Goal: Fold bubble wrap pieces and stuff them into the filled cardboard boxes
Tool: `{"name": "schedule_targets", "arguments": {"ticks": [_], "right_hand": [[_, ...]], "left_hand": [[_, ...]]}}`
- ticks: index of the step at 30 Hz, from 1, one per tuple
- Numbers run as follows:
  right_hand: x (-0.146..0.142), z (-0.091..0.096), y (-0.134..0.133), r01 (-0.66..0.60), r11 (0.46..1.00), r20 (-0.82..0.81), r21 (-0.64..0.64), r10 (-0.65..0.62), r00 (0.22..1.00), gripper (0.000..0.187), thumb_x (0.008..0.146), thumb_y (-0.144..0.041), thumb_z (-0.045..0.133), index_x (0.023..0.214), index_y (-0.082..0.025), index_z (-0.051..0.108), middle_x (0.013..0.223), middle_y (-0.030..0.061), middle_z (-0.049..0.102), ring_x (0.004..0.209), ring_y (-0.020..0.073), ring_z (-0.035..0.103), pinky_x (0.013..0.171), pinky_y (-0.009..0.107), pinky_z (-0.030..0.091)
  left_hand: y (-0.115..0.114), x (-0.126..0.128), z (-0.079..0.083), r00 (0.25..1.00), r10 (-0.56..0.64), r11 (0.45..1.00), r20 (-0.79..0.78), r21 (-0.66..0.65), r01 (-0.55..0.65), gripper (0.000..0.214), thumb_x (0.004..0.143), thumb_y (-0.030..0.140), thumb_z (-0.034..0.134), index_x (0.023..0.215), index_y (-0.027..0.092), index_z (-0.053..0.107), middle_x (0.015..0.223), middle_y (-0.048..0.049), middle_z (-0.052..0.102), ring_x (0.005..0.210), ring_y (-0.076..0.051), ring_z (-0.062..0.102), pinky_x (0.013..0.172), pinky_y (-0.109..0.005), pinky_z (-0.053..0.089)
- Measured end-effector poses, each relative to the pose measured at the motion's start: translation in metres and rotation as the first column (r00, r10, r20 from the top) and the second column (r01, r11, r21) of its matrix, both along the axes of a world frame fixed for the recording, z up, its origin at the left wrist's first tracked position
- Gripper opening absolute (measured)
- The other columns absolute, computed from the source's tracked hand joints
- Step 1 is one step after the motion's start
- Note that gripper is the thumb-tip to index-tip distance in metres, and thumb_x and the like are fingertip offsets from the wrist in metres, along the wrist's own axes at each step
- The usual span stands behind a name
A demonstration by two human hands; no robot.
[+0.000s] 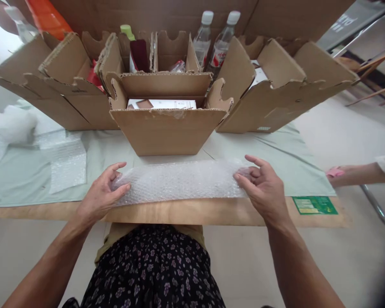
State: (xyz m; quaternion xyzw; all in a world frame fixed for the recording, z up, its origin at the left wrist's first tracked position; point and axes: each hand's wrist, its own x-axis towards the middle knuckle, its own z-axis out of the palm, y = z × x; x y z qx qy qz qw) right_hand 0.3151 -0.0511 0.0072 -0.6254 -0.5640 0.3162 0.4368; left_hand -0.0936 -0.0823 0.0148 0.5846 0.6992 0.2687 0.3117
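A long strip of clear bubble wrap (182, 180) lies across the front of the table, stretched between my two hands. My left hand (104, 190) grips its left end, thumb on top and fingers curled beneath. At the right end, my right hand (265, 184) pinches the wrap between thumb and fingers, with the index finger extended. Just behind the strip stands a small open cardboard box (168, 132) with a white printed box (179, 104) inside it.
Open cardboard boxes (269, 105) line the back, with two clear bottles (218, 53) among them. More bubble wrap (67, 158) lies at the left on the pale green cloth (109, 147). A green card (314, 205) sits at the right edge. Another person's hand (338, 173) reaches in at right.
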Motion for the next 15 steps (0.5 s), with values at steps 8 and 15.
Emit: {"name": "schedule_targets", "arguments": {"ticks": [8, 15], "right_hand": [[-0.007, 0.021, -0.036, -0.254, 0.953, 0.188, -0.168, 0.284, 0.94, 0.062, 0.095, -0.04, 0.064, 0.155, -0.028, 0.053, 0.06, -0.006, 0.057, 0.045, 0.0129, 0.049, 0.041, 0.025, 0.043], [-0.012, 0.062, -0.073, -0.693, 0.712, 0.13, -0.108, 0.702, 0.701, 0.031, 0.094, -0.022, 0.066, 0.114, -0.041, 0.081, 0.091, -0.0012, 0.083, 0.076, 0.0178, 0.079, 0.062, 0.025, 0.063]], "left_hand": [[0.027, 0.018, -0.026, 0.987, -0.075, 0.971, -0.141, 0.215, 0.105, 0.056, 0.086, 0.03, 0.057, 0.142, 0.022, 0.059, 0.128, -0.0105, 0.067, 0.116, -0.026, 0.068, 0.104, -0.044, 0.055], [0.038, 0.009, -0.017, 0.883, -0.202, 0.95, -0.424, 0.132, 0.281, 0.063, 0.086, 0.022, 0.054, 0.15, 0.024, 0.053, 0.129, -0.0105, 0.071, 0.107, -0.03, 0.072, 0.096, -0.047, 0.058]]}}
